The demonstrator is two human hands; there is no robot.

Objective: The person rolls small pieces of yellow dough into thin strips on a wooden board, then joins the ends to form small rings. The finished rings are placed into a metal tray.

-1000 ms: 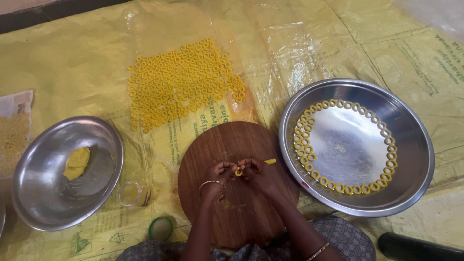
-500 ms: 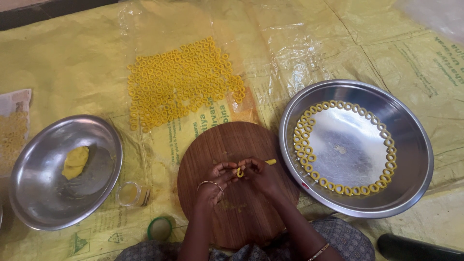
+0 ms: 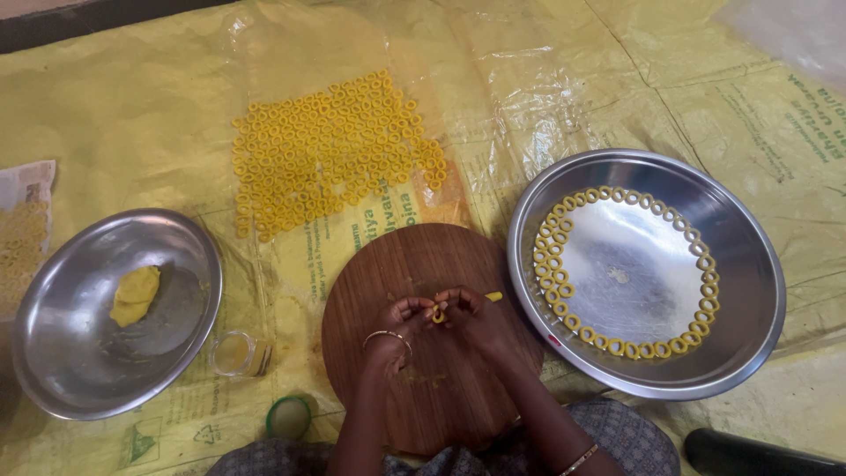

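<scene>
Little has changed over the last second: both hands have stayed over the round wooden board (image 3: 432,344), and the bowl, plate and spread of rings lie where they lay. The fingers have closed in slightly on the dough.

The left hand (image 3: 394,333) and right hand (image 3: 476,319) meet at the board's centre, their fingertips pinched together on a small yellow dough ring (image 3: 438,314). A short yellow dough stub (image 3: 493,297) lies on the board at about 2 o'clock from the hands, just beside the right hand. The left wrist carries a thin bangle (image 3: 385,335).

At 3 o'clock from the board sits a wide steel plate (image 3: 749,353), touching the board's edge, with finished rings (image 3: 564,291) lined round its inner rim. At 12 o'clock a dense patch of loose yellow rings (image 3: 330,154) lies on a clear plastic sheet (image 3: 493,79). At 9 o'clock stands a steel bowl (image 3: 62,361) holding a yellow dough lump (image 3: 134,295). Between bowl and board, near 8 o'clock, are a small glass jar (image 3: 236,353) and, below it, a green lid (image 3: 289,416).

The ground is covered with yellow woven sacking (image 3: 115,115) bearing green printed marks, most plainly at the right edge and at lower left. At the far left edge a printed paper sheet (image 3: 25,220) carries more rings. A dark strip of floor (image 3: 88,22) shows at top left, and a dark object (image 3: 758,454) sits at 4 o'clock.
</scene>
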